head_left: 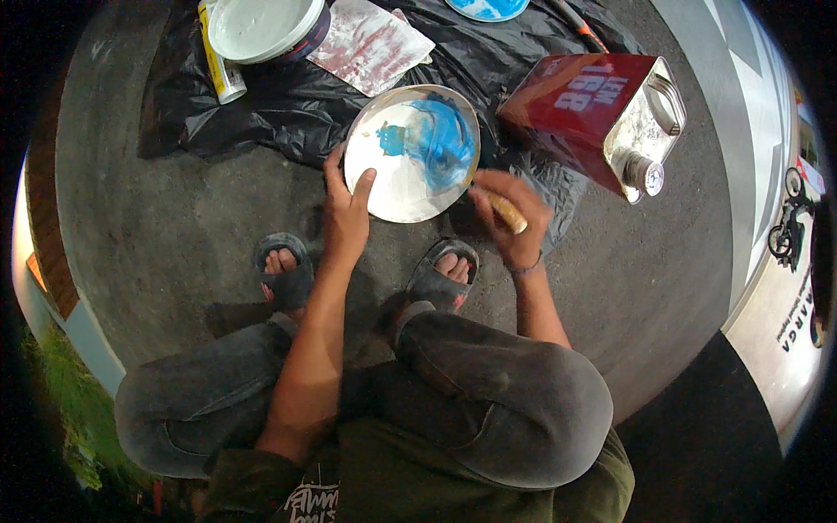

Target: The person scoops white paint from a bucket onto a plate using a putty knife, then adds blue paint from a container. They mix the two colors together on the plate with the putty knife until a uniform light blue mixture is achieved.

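My left hand (pixel 347 209) grips the left side of a round lid (pixel 388 179), thumb on its face. The lid holds white material and streaky blue paint (pixel 440 144) on its right half. My right hand (pixel 507 213) is closed on the wooden handle (pixel 507 218) of a tool at the lid's right edge; the tool's working end is too hard to make out. Just right of the lid a red metal can (pixel 567 113) lies with its capped top toward the right.
A black plastic sheet (pixel 218 131) carries a white bucket (pixel 261 22), a yellow-and-white tube (pixel 222 65), stained sandpaper-like sheets (pixel 366 48), a blue-smeared lid (pixel 488 7) and an orange-black tool (pixel 586 30). My sandalled feet (pixel 279 261) rest on grey pavement (pixel 139 244). A motorbike (pixel 785 227) appears far right.
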Demonstrator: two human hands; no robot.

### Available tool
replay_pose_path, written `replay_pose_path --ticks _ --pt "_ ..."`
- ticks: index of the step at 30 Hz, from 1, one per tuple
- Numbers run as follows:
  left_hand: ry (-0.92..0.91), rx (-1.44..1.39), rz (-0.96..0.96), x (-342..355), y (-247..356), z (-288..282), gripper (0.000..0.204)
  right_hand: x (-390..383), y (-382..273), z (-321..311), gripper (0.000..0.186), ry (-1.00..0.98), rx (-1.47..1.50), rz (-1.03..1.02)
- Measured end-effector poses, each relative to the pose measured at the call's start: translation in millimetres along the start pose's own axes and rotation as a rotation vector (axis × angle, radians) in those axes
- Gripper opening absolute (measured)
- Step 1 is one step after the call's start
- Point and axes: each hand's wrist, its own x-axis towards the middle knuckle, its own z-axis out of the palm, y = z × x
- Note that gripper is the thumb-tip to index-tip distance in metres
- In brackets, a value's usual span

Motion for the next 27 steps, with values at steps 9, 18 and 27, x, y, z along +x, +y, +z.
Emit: replay_pose_path --ticks 9,18,27 --pt "-0.078 -0.067 -0.055 1.6 22.6 -5.1 0.056 29.4 32.5 -1.3 0.026 -0.083 -0.016 -0.075" --pt "-0.040 -0.257 -0.130 -1.0 23.6 -2.3 0.057 -38.7 23.5 26.1 0.014 0.206 0.217 0.392" --pt "-0.079 -0.164 -0.047 1.2 27.2 -3.6 0.058 -27.9 -1.9 15.6 0.011 0.032 0.123 0.266"
